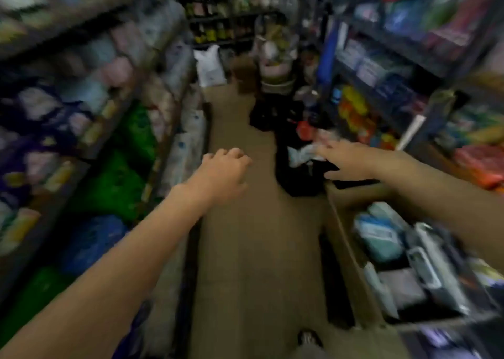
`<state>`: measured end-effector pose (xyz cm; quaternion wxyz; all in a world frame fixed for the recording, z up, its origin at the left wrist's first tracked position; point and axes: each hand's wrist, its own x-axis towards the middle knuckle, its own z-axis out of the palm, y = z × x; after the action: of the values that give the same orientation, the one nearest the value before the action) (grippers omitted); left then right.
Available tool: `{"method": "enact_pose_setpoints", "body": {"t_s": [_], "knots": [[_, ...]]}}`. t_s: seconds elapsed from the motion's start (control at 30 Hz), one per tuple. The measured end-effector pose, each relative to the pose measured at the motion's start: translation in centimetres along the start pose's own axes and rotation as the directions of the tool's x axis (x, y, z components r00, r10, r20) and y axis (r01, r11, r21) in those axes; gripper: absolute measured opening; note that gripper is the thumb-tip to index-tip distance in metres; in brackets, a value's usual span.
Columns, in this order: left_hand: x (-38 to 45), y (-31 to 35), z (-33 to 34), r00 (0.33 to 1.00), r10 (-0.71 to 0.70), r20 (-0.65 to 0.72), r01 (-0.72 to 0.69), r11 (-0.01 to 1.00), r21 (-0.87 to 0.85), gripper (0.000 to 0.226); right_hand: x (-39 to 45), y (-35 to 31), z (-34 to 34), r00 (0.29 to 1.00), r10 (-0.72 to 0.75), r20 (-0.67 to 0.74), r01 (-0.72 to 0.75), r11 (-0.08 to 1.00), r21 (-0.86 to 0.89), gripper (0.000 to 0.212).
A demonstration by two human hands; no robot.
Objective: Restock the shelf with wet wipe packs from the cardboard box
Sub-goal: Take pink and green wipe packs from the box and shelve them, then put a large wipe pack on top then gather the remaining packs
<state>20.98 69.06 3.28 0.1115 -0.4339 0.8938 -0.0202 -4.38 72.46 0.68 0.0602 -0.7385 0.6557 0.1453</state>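
The picture was heavily blurred. A person stood in a narrow shop aisle, both bare arms reaching forward over the brown floor (245, 249). The left hand (221, 173) hung above the middle of the aisle with its fingers (234, 154) loosely curled and holding nothing. The right hand (351, 162) stretched out with straight, spread fingers (327, 151), empty, in front of a dark heap (297, 173) on the floor; whether it touched anything there could not be told. The cardboard box (351, 271) sat low at the right side of the aisle, below the right forearm, open at the top and holding several wet wipe packs (381, 238) in pale blue and grey wrappers. The left shelf (90, 17) carried soft packs in pink, white, green and blue. The right shelf (387, 42) held blue and red packages.
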Motion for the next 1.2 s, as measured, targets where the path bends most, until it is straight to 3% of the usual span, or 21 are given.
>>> {"method": "enact_pose_setpoints", "body": {"t_s": [0.13, 0.23, 0.53, 0.63, 0.77, 0.87, 1.0, 1.1, 1.13, 1.2], "knots": [[6.9, 11.1, 4.5, 0.964, 0.215, 0.155, -0.218, 0.976, 0.004, 0.048, -6.1, 10.2, 10.4, 0.948, 0.226, 0.224, -0.251, 0.963, 0.093, 0.059], [11.6, 18.3, 8.1, 0.910, 0.319, 0.265, -0.321, 0.946, -0.038, 0.053, -9.3, 15.6, 17.2, 0.885, 0.296, 0.359, -0.371, 0.914, 0.161, 0.061], [20.4, 33.1, 17.7, 0.829, 0.351, 0.436, -0.311, 0.936, -0.162, 0.062, -11.0, 23.6, 33.1, 0.744, 0.392, 0.540, -0.600, 0.747, 0.285, 0.072], [21.7, 35.1, 20.4, 0.801, 0.355, 0.482, -0.295, 0.935, -0.197, 0.061, -9.2, 23.9, 36.6, 0.777, 0.397, 0.487, -0.601, 0.699, 0.389, 0.068], [23.2, 35.7, 23.8, 0.777, 0.333, 0.534, -0.262, 0.943, -0.206, 0.063, -5.3, 24.2, 38.7, 0.825, 0.494, 0.276, -0.566, 0.728, 0.387, 0.078], [24.2, 35.5, 25.6, 0.767, 0.306, 0.564, -0.198, 0.949, -0.245, 0.064, -1.2, 25.8, 39.5, 0.790, 0.582, 0.193, -0.593, 0.648, 0.477, 0.072], [25.2, 35.1, 26.7, 0.794, 0.273, 0.543, -0.147, 0.953, -0.265, 0.062, 3.7, 27.9, 40.6, 0.697, 0.663, 0.273, -0.690, 0.516, 0.507, 0.057], [25.6, 34.6, 26.9, 0.813, 0.272, 0.515, -0.114, 0.941, -0.318, 0.060, 5.7, 28.8, 41.0, 0.580, 0.707, 0.405, -0.780, 0.340, 0.525, 0.046], [25.7, 34.4, 26.9, 0.820, 0.268, 0.505, -0.101, 0.937, -0.334, 0.060, 6.1, 28.8, 40.9, 0.554, 0.709, 0.436, -0.806, 0.324, 0.496, 0.045], [26.0, 34.1, 26.7, 0.829, 0.257, 0.497, -0.075, 0.931, -0.357, 0.060, 6.3, 28.6, 40.3, 0.572, 0.682, 0.456, -0.818, 0.430, 0.383, 0.049]]}}
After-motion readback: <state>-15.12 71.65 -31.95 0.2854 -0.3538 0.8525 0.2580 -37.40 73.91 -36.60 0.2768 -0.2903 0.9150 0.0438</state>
